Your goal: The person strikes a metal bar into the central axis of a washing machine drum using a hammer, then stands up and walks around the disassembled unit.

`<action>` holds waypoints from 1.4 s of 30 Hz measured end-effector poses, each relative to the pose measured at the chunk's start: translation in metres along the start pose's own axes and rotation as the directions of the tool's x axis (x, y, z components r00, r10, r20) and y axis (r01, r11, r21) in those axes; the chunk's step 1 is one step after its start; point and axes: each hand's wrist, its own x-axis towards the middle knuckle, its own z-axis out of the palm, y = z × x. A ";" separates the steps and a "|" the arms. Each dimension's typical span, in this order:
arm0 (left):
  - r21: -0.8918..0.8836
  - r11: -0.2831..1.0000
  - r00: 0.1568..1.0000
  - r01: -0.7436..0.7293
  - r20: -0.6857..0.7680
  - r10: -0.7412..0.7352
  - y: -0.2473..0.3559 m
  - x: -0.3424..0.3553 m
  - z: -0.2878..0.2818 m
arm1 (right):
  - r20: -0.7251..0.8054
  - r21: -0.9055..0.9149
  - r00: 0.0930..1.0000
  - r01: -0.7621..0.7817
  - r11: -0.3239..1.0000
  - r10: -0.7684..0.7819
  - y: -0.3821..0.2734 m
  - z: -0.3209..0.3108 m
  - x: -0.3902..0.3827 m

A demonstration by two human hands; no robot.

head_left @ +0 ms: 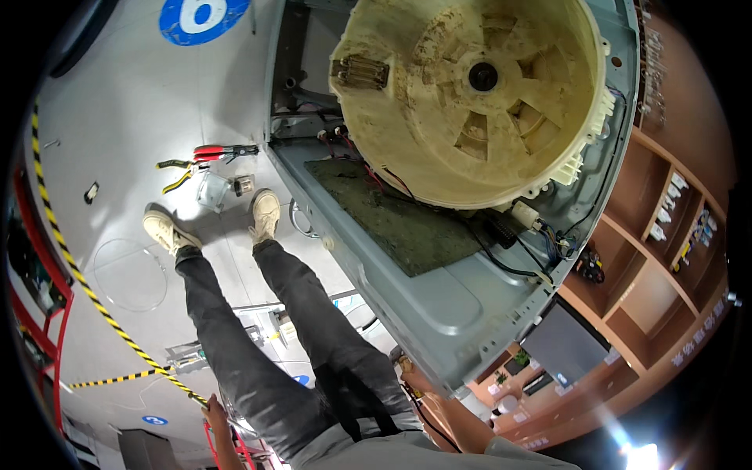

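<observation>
A washing machine stands tipped open before me, its pale, stained plastic tub [423, 133] inside a grey metal cabinet [376, 290]. My right hand [419, 380] is at the cabinet's near lower edge, its fingers curled round something I cannot make out. A thin black cord runs down past this wrist. Low at the left, my left hand [213, 411] hangs beside my leg, away from the machine. Its fingers look curled; a small dark shape shows at their tips, too small to name. Wires with connectors [552, 239] lie beneath the tub.
Red-handled pliers [210, 152], yellow-and-black pliers [177, 174] and a clear container [211, 192] lie by my shoes. Loops of thin wire [129, 274] rest on the floor. Black-and-yellow tape [72, 266] crosses the left side. Wooden shelves [638, 274] stand to the right.
</observation>
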 end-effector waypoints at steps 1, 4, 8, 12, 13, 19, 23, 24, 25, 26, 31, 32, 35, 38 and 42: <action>0.045 0.999 1.000 -0.026 0.003 0.026 0.001 0.016 -0.008 | 0.063 0.148 0.995 -0.083 0.986 0.074 -0.004 0.008 -0.005; -0.021 1.000 1.000 0.006 0.024 -0.006 0.025 0.033 -0.013 | 0.221 0.423 0.952 -0.287 0.859 0.210 -0.054 0.009 -0.016; 0.019 0.999 0.999 0.043 0.005 -0.043 0.022 0.075 -0.041 | 0.223 0.450 0.947 -0.311 0.837 0.232 -0.045 0.051 -0.006; 0.227 0.974 0.997 0.010 0.072 -0.027 0.042 0.104 -0.062 | 0.248 0.501 0.943 -0.320 0.804 0.220 -0.053 0.064 -0.012; 0.376 0.920 0.990 -0.109 0.128 0.065 0.051 0.102 -0.072 | 0.253 0.510 0.943 -0.320 0.798 0.217 -0.053 0.066 -0.014; 0.220 0.969 0.993 -0.109 -0.014 0.115 0.113 0.100 -0.044 | 0.285 0.555 0.938 -0.328 0.765 0.196 -0.041 0.072 -0.007; 0.231 0.948 0.974 -0.220 0.005 0.225 0.145 0.082 -0.033 | 0.317 0.572 0.933 -0.329 0.751 0.168 -0.028 0.074 -0.005; 0.263 0.947 0.974 -0.184 -0.078 0.211 0.146 0.080 -0.038 | 0.325 0.574 0.932 -0.328 0.750 0.159 -0.026 0.076 -0.004; 0.271 0.952 0.969 -0.141 -0.157 0.188 0.151 0.061 -0.018 | 0.321 0.573 0.934 -0.321 0.755 0.153 -0.024 0.071 -0.001; 0.324 0.936 0.986 -0.139 -0.040 0.161 0.162 0.038 -0.008 | 0.318 0.571 0.937 -0.313 0.759 0.147 -0.022 0.066 0.001; 0.268 0.954 0.975 -0.136 -0.134 0.176 0.162 0.007 0.009 | 0.319 0.574 0.941 -0.289 0.766 0.116 -0.010 0.060 0.008; 0.260 0.956 0.975 -0.133 -0.138 0.174 0.162 0.002 0.011 | 0.320 0.572 0.941 -0.284 0.769 0.109 -0.009 0.060 0.008; 0.255 0.960 0.986 -0.117 -0.090 0.144 0.151 0.002 0.005 | 0.321 0.561 0.942 -0.274 0.781 0.100 -0.002 0.057 0.012; 0.291 0.954 0.988 -0.079 -0.103 0.114 0.143 -0.008 0.005 | 0.321 0.550 0.943 -0.265 0.792 0.093 0.005 0.055 0.014; 0.301 0.951 0.975 -0.069 -0.183 0.129 0.132 -0.022 0.016 | 0.310 0.537 0.947 -0.248 0.806 0.085 0.013 0.052 0.018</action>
